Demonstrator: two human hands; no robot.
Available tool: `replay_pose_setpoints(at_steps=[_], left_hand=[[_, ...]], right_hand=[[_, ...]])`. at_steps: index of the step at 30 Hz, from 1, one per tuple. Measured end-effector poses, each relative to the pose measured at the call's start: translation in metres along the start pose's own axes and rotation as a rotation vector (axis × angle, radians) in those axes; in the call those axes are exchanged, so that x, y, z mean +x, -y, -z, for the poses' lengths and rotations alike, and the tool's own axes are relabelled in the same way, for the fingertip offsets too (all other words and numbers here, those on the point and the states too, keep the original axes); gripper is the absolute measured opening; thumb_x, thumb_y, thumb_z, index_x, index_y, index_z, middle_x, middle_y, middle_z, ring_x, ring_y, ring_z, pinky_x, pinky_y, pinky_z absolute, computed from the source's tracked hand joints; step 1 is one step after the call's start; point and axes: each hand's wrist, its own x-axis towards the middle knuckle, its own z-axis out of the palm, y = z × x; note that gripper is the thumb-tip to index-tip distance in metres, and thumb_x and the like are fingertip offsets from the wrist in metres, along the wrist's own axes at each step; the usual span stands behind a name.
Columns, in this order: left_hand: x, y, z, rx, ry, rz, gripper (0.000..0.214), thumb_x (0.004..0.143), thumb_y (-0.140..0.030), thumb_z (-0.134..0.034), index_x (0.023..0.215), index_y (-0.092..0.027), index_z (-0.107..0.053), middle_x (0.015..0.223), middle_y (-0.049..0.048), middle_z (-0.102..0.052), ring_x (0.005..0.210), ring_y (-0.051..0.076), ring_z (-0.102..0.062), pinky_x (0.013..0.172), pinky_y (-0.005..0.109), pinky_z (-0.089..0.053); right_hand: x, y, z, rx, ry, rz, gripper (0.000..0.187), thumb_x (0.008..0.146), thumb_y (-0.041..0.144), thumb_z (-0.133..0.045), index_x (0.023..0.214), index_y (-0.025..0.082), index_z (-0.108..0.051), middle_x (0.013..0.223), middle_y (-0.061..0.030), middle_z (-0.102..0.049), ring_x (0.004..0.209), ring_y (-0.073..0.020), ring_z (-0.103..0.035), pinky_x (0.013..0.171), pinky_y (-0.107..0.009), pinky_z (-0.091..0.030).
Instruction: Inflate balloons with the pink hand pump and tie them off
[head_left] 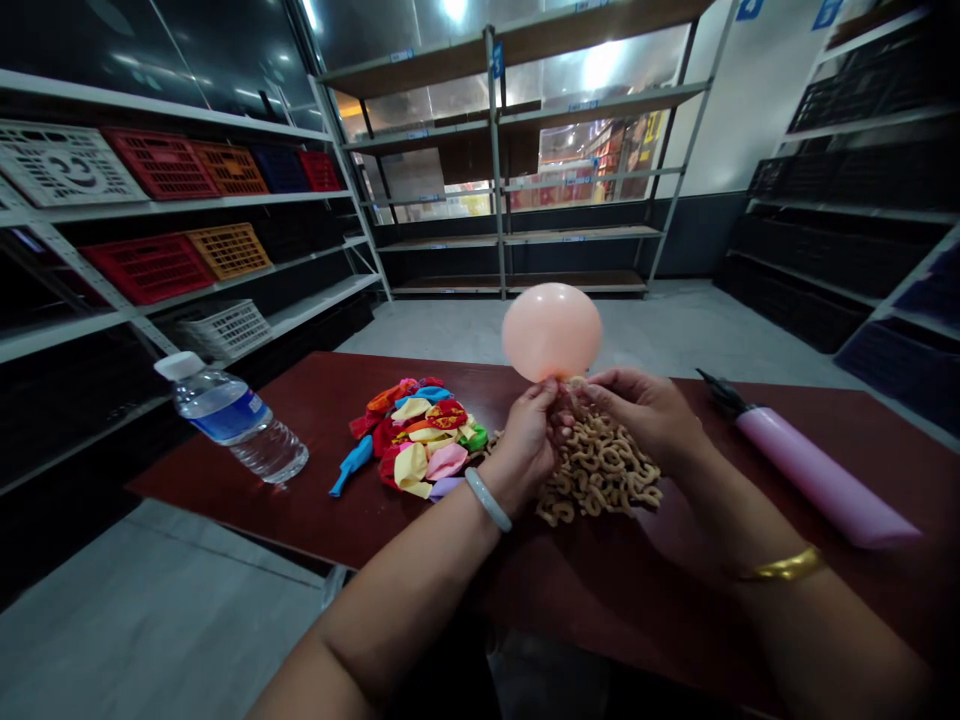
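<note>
An inflated peach balloon (551, 330) stands above my two hands over the dark red table (315, 500). My left hand (529, 435) is closed around the balloon's neck from the left. My right hand (645, 412) pinches the neck from the right, fingers pressed together. Under both hands lies a heap of small tan plastic clips (600, 475). A pile of limp coloured balloons (420, 435) lies just left of my left hand, with a blue one (351, 466) at its edge.
A water bottle (232, 418) lies on its side at the table's left end. A pink hand pump (814, 475) with a black nozzle lies at the right. Metal shelves with coloured crates (161, 165) line the left; dark shelving stands right and behind.
</note>
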Motion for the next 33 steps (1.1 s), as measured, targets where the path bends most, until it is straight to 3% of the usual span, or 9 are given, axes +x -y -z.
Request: replay_pose_setpoints(at_steps=[6, 11, 18, 20, 22, 25, 27, 30, 33], left_hand=[[0.0, 0.008, -0.001, 0.012, -0.058, -0.046, 0.005, 0.083, -0.016, -0.063, 0.086, -0.015, -0.06, 0.064, -0.0015, -0.061, 0.046, 0.007, -0.055, 0.044, 0.016, -0.046], [0.006, 0.01, 0.005, 0.156, -0.032, -0.196, 0.018, 0.077, -0.029, -0.071, 0.079, -0.014, -0.061, 0.058, -0.0025, -0.057, 0.045, 0.007, -0.05, 0.044, 0.018, -0.04], [0.015, 0.015, 0.013, 0.439, 0.011, -0.274, 0.027, 0.075, -0.04, -0.071, 0.074, -0.014, -0.065, 0.055, -0.0028, -0.052, 0.049, 0.007, -0.04, 0.047, 0.02, -0.028], [0.014, 0.017, 0.012, 0.528, 0.054, -0.285, 0.026, 0.076, -0.039, -0.069, 0.073, -0.014, -0.066, 0.057, -0.0021, -0.053, 0.051, 0.008, -0.04, 0.05, 0.021, -0.029], [0.009, 0.02, 0.008, 0.549, 0.099, -0.237, 0.026, 0.077, -0.038, -0.067, 0.066, -0.015, -0.062, 0.053, -0.0034, -0.047, 0.048, 0.007, -0.036, 0.048, 0.022, -0.026], [-0.001, 0.022, 0.0, 0.44, 0.179, -0.124, 0.03, 0.074, -0.036, -0.066, 0.059, -0.017, -0.049, 0.049, -0.0056, -0.038, 0.043, 0.006, -0.028, 0.044, 0.023, -0.02], [-0.006, 0.02, -0.004, 0.32, 0.243, -0.05, 0.029, 0.071, -0.032, -0.067, 0.06, -0.018, -0.044, 0.051, -0.0065, -0.037, 0.042, 0.005, -0.025, 0.042, 0.022, -0.016], [-0.006, 0.014, -0.006, 0.14, 0.221, 0.033, 0.024, 0.066, -0.023, -0.069, 0.067, -0.017, -0.046, 0.056, -0.0068, -0.038, 0.043, 0.003, -0.026, 0.04, 0.017, -0.016], [-0.001, 0.003, -0.005, 0.01, 0.124, 0.067, 0.016, 0.066, -0.013, -0.064, 0.07, -0.015, -0.049, 0.057, -0.0059, -0.04, 0.042, 0.002, -0.028, 0.039, 0.014, -0.017]], right_hand=[[-0.005, 0.002, -0.009, -0.459, 0.051, 0.239, 0.018, 0.088, 0.035, -0.057, 0.094, 0.024, -0.071, 0.092, -0.0025, -0.073, 0.085, -0.0198, -0.066, 0.076, -0.033, -0.048], [-0.006, 0.005, -0.009, -0.356, -0.002, 0.259, 0.017, 0.087, 0.037, -0.06, 0.091, 0.024, -0.07, 0.093, -0.0026, -0.072, 0.085, -0.0192, -0.065, 0.077, -0.032, -0.048], [-0.008, 0.008, -0.002, -0.042, -0.125, 0.027, 0.023, 0.08, 0.046, -0.068, 0.087, 0.024, -0.069, 0.063, 0.0017, -0.062, 0.05, -0.0117, -0.051, 0.051, -0.027, -0.043], [-0.01, 0.012, -0.002, 0.055, -0.095, 0.036, 0.022, 0.079, 0.044, -0.07, 0.09, 0.025, -0.069, 0.067, 0.0016, -0.064, 0.055, -0.0123, -0.056, 0.056, -0.027, -0.047], [-0.013, 0.017, -0.002, 0.149, 0.044, 0.083, 0.026, 0.082, 0.044, -0.068, 0.102, 0.029, -0.068, 0.089, -0.0016, -0.07, 0.08, -0.0172, -0.065, 0.075, -0.031, -0.053], [-0.017, 0.021, -0.004, 0.295, 0.231, 0.19, 0.039, 0.087, 0.05, -0.058, 0.122, 0.034, -0.061, 0.131, -0.0027, -0.06, 0.124, -0.0225, -0.053, 0.104, -0.04, -0.042], [-0.017, 0.022, -0.003, 0.388, 0.284, 0.203, 0.041, 0.089, 0.054, -0.054, 0.124, 0.035, -0.061, 0.137, -0.002, -0.056, 0.13, -0.0223, -0.047, 0.107, -0.041, -0.04], [-0.016, 0.021, 0.001, 0.457, 0.3, 0.134, 0.041, 0.086, 0.056, -0.056, 0.118, 0.032, -0.065, 0.127, -0.0041, -0.063, 0.118, -0.0231, -0.057, 0.097, -0.041, -0.048], [-0.011, 0.019, 0.007, 0.325, 0.222, -0.036, 0.036, 0.084, 0.056, -0.059, 0.098, 0.025, -0.072, 0.097, -0.0065, -0.073, 0.086, -0.0214, -0.068, 0.074, -0.035, -0.055]])
